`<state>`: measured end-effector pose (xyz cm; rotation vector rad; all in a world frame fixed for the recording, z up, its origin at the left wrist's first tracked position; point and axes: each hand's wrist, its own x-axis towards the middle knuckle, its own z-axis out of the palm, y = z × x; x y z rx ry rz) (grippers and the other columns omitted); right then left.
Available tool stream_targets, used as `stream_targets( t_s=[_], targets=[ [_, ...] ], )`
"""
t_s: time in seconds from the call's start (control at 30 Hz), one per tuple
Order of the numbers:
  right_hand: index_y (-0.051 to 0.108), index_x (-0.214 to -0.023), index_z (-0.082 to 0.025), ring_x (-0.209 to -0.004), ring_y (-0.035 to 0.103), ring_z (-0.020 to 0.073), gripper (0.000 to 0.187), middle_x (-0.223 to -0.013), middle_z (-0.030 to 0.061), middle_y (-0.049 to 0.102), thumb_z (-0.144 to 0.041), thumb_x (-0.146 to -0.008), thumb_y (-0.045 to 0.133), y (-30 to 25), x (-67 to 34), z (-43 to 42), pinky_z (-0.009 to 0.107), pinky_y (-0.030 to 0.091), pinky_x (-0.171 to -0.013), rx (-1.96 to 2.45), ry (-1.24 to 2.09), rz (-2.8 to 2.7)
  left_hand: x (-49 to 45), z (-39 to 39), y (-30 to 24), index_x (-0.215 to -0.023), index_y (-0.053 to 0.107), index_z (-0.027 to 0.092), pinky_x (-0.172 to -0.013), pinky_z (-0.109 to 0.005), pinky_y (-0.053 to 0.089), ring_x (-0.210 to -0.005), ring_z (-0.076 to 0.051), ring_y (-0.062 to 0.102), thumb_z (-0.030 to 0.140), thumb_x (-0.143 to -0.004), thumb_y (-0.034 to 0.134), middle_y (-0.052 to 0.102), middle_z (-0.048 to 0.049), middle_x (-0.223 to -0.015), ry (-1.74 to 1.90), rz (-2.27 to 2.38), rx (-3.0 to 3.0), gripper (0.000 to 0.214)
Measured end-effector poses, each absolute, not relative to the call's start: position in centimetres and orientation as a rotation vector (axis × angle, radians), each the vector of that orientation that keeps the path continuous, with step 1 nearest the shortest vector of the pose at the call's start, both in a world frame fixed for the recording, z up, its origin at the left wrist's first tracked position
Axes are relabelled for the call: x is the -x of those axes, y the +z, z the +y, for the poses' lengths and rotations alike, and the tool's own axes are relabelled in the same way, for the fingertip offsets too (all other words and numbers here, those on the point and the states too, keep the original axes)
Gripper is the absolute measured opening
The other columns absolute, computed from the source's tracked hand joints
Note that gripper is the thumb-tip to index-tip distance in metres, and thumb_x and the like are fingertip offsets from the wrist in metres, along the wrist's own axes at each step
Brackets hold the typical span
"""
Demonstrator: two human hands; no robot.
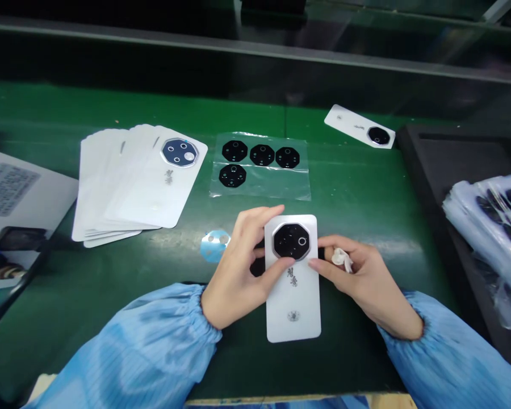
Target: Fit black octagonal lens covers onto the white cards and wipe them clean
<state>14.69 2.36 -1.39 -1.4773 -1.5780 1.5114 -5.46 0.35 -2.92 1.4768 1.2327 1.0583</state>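
Note:
A white phone back cover (293,295) lies on the green mat (162,267) in front of me, with a black octagonal camera lens (291,241) seated near its top. My left hand (238,267) grips the cover's left edge, its thumb pressing just below the lens. My right hand (357,278) touches the cover's right edge with a fingertip and pinches a small crumpled white film scrap (342,259). Both arms wear blue sleeves.
A fanned stack of white covers (128,182) lies at the left. A clear sheet (262,167) carries several black lenses. A round blue peeled film (214,244) lies beside my left hand. One finished cover (360,126) sits far right; a black tray (447,170) holds bagged parts (491,227).

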Motion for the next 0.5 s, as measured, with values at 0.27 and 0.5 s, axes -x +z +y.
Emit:
stream_targets(
  t_s=[0.27, 0.5],
  targets=[
    [0.063, -0.078, -0.018, -0.042, 0.027, 0.0052, 0.023, -0.05, -0.0082, 0.033, -0.04, -0.085, 0.065, -1.0, -14.6, 2.2, 0.022, 0.019, -0.04, 1.387, 1.732, -1.524, 4.9, -0.6, -1.5, -0.133, 0.044, 0.027, -0.045, -0.019, 0.05, -0.054, -0.011, 0.059, 0.02, -0.089, 0.057, 0.068, 0.0021, -0.075, 1.066, 1.273, -1.218, 0.046],
    [0.062, -0.077, -0.018, -0.042, 0.03, 0.0063, 0.024, -0.046, -0.0081, 0.036, -0.04, -0.086, 0.064, -0.9, -14.5, 2.4, 0.023, 0.02, -0.041, 1.375, 1.74, -1.588, 5.2, -1.1, -1.4, -0.132, 0.049, 0.031, -0.037, -0.018, 0.034, -0.042, -0.008, 0.042, 0.023, -0.093, 0.052, 0.057, 0.0066, -0.056, 1.069, 1.352, -1.301, 0.04]
  ],
)
